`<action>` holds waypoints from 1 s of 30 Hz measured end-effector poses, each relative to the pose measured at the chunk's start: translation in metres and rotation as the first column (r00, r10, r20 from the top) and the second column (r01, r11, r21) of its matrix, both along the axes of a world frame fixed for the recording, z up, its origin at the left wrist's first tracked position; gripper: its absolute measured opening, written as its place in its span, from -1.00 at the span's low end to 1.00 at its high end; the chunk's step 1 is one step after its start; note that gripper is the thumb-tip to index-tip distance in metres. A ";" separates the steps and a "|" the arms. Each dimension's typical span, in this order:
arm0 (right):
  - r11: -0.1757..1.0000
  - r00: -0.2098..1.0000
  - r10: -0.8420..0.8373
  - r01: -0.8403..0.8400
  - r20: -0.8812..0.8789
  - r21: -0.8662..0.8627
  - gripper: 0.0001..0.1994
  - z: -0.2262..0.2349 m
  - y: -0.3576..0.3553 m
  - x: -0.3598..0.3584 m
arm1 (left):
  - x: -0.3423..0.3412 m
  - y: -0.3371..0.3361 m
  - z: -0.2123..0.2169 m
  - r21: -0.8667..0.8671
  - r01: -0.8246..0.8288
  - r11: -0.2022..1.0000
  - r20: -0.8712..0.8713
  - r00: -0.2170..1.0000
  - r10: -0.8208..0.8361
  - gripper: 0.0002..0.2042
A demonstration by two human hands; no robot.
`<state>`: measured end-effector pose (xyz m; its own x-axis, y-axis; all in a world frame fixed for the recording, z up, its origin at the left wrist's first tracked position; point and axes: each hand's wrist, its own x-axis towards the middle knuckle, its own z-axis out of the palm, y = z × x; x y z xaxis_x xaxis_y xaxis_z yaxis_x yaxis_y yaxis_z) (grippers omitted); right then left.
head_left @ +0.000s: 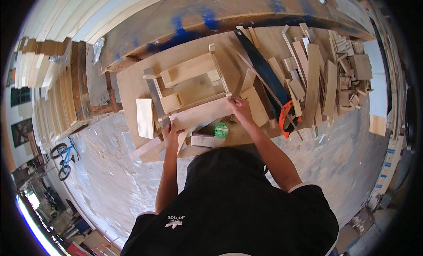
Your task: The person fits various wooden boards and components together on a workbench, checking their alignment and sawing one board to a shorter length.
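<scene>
**Both hands on a pale board at the front of the work surface**

Both hands grip one flat pale plywood board [200,115], which lies tilted across the front of the low plywood desk [132,84]. Left hand [171,134] holds the board's lower left end, fingers curled around its edge. Right hand [240,109] rests on the upper right end, fingers bent over the corner where the board meets a light wooden frame of thin slats [194,77]. The board lies between the two hands and touches the frame's near rail.

Just in front of the board, between the forearms, sits a small round green tape measure [221,130], beside a short wooden block [202,140]. A rectangular light wood offcut [145,118] lies just left of the left hand, close to the desk's left edge.

To the right of the right hand a long dark-bladed handsaw with an orange handle [269,79] runs diagonally, its handle near the desk's front edge. Beyond it a crowded pile of wooden strips and small blocks [330,75] fills the right side up to the edge.

Open room lies mainly on the bare plywood left of the frame and on the dusty grey floor [110,176] in front of the desk. A blue bicycle [64,156] stands far left, well apart.
</scene>
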<state>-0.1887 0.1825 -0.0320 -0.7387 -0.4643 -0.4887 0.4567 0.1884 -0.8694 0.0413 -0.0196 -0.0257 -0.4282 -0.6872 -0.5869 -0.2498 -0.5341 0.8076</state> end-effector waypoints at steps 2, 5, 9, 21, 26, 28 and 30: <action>0.999 1.000 0.027 -0.027 -0.012 0.018 -0.75 0.004 0.001 -0.001 | 0.002 0.002 0.000 0.001 -0.020 1.000 -0.013 1.000 0.020 -0.65; 0.999 0.998 0.044 -0.043 -0.038 0.029 -0.75 -0.001 0.000 -0.002 | 0.007 0.000 -0.002 0.013 0.012 1.000 -0.013 1.000 -0.012 -0.68; 0.999 0.996 0.044 -0.043 -0.077 0.009 -0.72 -0.005 -0.001 -0.002 | 0.005 0.002 -0.007 0.003 -0.006 1.000 -0.029 1.000 0.007 -0.66; 0.999 0.998 0.050 -0.049 -0.033 0.023 -0.70 -0.011 0.001 -0.004 | 0.003 -0.002 -0.007 0.039 0.066 0.997 0.014 0.998 -0.067 -0.63; 0.999 0.997 0.030 -0.033 0.077 0.036 -0.69 0.000 -0.001 -0.003 | 0.002 -0.003 -0.005 0.039 0.078 0.996 0.010 0.997 -0.078 -0.62; 0.998 0.995 0.058 -0.061 0.087 0.030 -0.69 -0.002 0.000 -0.003 | 0.001 -0.004 -0.004 0.043 0.081 0.996 0.009 0.997 -0.082 -0.61; 0.996 0.993 0.074 -0.078 0.096 0.042 -0.69 -0.003 0.002 -0.004 | -0.001 -0.003 -0.002 0.048 0.073 0.996 0.007 0.997 -0.073 -0.60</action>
